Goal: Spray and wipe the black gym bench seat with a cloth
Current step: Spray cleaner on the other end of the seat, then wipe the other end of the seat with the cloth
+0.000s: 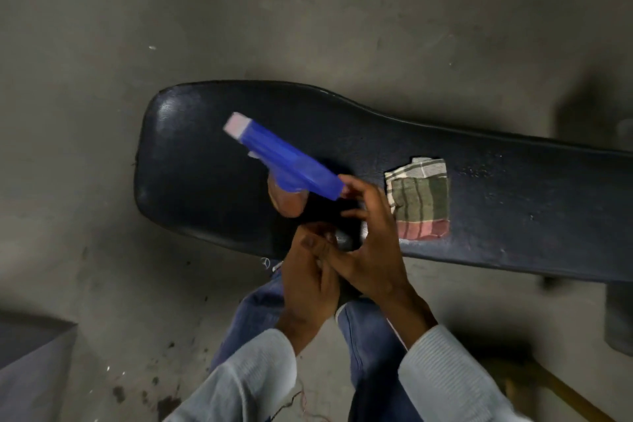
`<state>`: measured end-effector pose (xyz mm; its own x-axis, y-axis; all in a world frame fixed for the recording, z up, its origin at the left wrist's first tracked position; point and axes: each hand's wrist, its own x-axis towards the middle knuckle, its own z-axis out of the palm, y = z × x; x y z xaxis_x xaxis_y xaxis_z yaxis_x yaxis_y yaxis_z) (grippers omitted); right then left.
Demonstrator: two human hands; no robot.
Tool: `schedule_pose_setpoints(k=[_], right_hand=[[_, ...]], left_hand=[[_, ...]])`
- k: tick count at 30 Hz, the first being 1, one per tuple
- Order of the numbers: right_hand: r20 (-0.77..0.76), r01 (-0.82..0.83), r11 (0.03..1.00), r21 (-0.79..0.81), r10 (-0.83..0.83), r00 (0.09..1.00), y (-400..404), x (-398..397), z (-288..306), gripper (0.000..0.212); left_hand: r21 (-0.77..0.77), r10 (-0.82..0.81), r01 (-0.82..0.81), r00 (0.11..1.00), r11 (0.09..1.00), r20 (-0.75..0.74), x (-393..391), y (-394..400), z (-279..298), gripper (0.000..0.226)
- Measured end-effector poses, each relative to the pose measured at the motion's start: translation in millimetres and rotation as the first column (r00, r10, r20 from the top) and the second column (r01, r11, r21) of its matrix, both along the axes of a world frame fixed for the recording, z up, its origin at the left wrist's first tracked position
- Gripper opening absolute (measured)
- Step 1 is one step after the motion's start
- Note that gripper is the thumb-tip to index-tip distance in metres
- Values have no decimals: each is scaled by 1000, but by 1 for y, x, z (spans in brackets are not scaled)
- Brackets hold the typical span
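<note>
1. I see the bench [342,134] lying across the middle of my view, its wide rounded end to the left and the narrow part running off to the right, over a grey concrete floor [239,10].
2. The spray bottle [287,161] hangs over the wide end, blue head and pale nozzle aimed up and left. It is blurred; its lower body is dark and hard to make out against the seat.
3. My right hand [370,247] reaches in from below, fingers spread and curled near the rear of the blue head. I think they are touching it, but I cannot tell whether they truly grip it.
4. My left hand [308,271] sits just beneath and against the right one, fingers bent around what looks like the dark bottle body. I take that as a grasp, though the overlap hides the contact.
5. The cloth [419,199], folded and checked in green, pink and white, lies flat on the seat just right of my hands; neither hand touches it.
6. Progress, as I judge it: faint specks on the seat right of the cloth may be spray droplets, but I cannot be sure. Spraying looks like the step in hand, and no wiped streak shows on the seat.
7. Left to do: finish wetting the wide end, set the bottle down, pick up the cloth and wipe the whole seat.
</note>
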<state>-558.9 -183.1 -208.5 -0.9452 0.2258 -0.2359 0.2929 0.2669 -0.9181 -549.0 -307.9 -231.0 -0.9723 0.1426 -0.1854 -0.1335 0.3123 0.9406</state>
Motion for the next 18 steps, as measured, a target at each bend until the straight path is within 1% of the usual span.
schedule_pose_setpoints(k=[2, 4, 5, 6, 7, 8, 9, 10, 12, 13, 14, 16, 17, 18], right_hand=[[4, 53, 998, -22, -53, 999, 16, 5, -2, 84], [25, 126, 992, -15, -125, 992, 30, 10, -3, 69], [25, 161, 987, 30, -161, 987, 38, 12, -4, 58], [6, 195, 973, 128, -197, 980, 47, 13, -7, 47], [-39, 223, 937, 269, -221, 974, 57, 15, -12, 38], [-80, 228, 875, 426, -215, 973, 68, 16, -19, 34], [-88, 199, 801, 564, -182, 979, 79, 17, -28, 37], [-44, 136, 738, 661, -142, 989, 88, 17, -37, 45], [112, -28, 669, 742, -82, 990, 104, 19, -54, 64], [168, -96, 650, 754, -49, 984, 109, 20, -61, 70], [190, -140, 627, 766, -14, 982, 113, 23, -68, 73], [166, -160, 573, 804, 43, 985, 124, 29, -74, 71], [136, -132, 554, 822, 34, 990, 131, 32, -74, 68], [104, -81, 548, 832, -11, 995, 139, 37, -72, 65]], left_hand=[[-34, -9, 7, 998, 999, -64, -2, 13, -4, 20], [-66, -23, 18, 997, 998, -71, -8, 26, -5, 16], [-87, -41, 34, 996, 996, -76, -13, 32, -4, 17], [-99, -64, 54, 993, 994, -98, -17, 38, -3, 19], [-104, -98, 86, 987, 991, -125, -21, 43, -3, 20], [-123, -146, 127, 977, 984, -153, -25, 48, -4, 22], [-175, -200, 168, 963, 970, -181, -29, 53, -7, 26], [-254, -255, 200, 946, 946, -203, -34, 57, -9, 31], [-391, -359, 251, 904, 886, -232, -41, 69, -18, 41], [-431, -406, 274, 879, 860, -249, -44, 75, -24, 44], [-460, -450, 299, 853, 836, -265, -45, 81, -29, 46], [-504, -525, 342, 803, 793, -282, -46, 90, -41, 51], [-521, -554, 360, 782, 774, -284, -47, 93, -46, 52], [-533, -577, 373, 765, 759, -286, -47, 97, -49, 53]])
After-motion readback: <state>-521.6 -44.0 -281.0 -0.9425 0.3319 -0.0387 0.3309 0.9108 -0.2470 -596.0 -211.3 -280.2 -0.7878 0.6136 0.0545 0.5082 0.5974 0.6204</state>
